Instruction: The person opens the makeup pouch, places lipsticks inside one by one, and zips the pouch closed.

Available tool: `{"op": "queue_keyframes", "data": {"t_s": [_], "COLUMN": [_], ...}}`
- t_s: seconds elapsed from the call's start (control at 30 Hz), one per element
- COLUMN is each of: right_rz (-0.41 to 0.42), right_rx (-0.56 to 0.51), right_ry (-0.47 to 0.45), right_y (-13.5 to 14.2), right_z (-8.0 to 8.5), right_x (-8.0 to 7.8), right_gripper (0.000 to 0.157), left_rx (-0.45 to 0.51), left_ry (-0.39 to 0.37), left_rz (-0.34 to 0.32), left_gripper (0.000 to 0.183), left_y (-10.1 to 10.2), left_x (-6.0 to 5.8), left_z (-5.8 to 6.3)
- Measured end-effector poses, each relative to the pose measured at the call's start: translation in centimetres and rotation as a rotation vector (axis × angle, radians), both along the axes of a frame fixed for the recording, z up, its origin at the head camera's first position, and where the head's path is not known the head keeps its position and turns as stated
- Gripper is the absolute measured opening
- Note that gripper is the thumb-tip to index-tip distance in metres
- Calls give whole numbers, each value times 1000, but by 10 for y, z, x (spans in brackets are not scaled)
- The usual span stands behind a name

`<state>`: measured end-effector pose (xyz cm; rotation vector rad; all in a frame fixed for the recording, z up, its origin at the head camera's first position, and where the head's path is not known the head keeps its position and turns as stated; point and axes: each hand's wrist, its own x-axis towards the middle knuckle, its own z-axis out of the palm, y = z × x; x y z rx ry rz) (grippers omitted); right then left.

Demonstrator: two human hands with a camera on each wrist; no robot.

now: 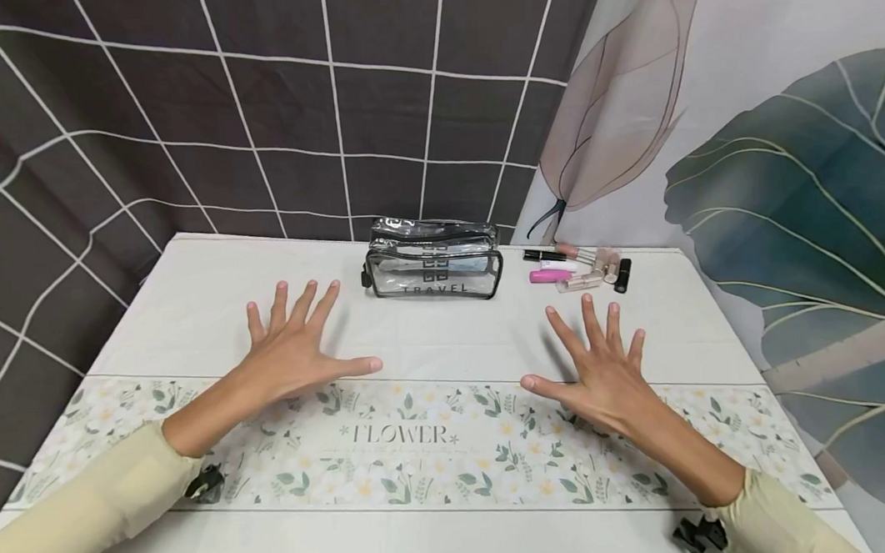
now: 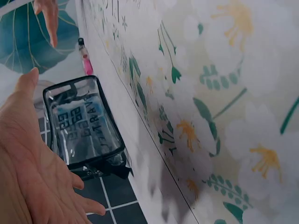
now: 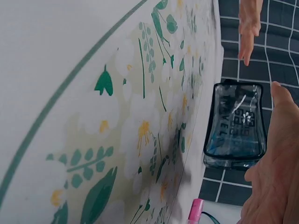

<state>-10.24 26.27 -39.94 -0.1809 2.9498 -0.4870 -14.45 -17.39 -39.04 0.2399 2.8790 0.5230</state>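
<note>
Both hands hover over the table with fingers spread, and neither holds anything. My left hand (image 1: 289, 355) is at the left, its thumb pointing toward the middle. On the right side, my right hand (image 1: 601, 377) has its thumb turned inward too. Beyond and between them stands a clear pouch (image 1: 436, 268) with black trim and the word TRAVEL on its front; it also shows in the left wrist view (image 2: 84, 123) and the right wrist view (image 3: 237, 122). Past the right fingertips lies a small group of cosmetics: a pink tube (image 1: 550, 276), a black tube (image 1: 622, 275) and several brushes or tubes.
The white table cover (image 1: 426, 540) carries a floral band (image 1: 438, 477) reading FLOWER. A dark gridded curtain (image 1: 268, 102) hangs behind the table at the back and left. Along the right hangs a pale curtain with large leaves (image 1: 807, 207).
</note>
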Motion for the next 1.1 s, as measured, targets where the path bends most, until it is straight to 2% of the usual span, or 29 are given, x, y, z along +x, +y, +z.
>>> {"op": "queue_keyframes", "data": {"t_s": [0.17,0.4,0.53,0.73,1.1], "right_rz": [2,14,20,31,36], "right_rx": [-1,1,-3,-6,-4], "right_ry": [-6,-3,-1,-4,0], "right_y": [-1,-4,-6,-9,-11], "right_z": [2,1,1,1,1], "right_x": [0,0,1,1,2], "right_gripper": [113,113,113,113,113], "left_rx": [14,85,159,255,409], "left_ry": [-9,-4,-48,-139,-148], "left_rz": [15,16,26,84,122], "left_gripper": [141,142,143,147,146], "left_y": [0,-2,-3,-1,8], "left_x": [-6,-15,-29,-47,-82], "left_z": [0,-2,-3,-5,-8]}}
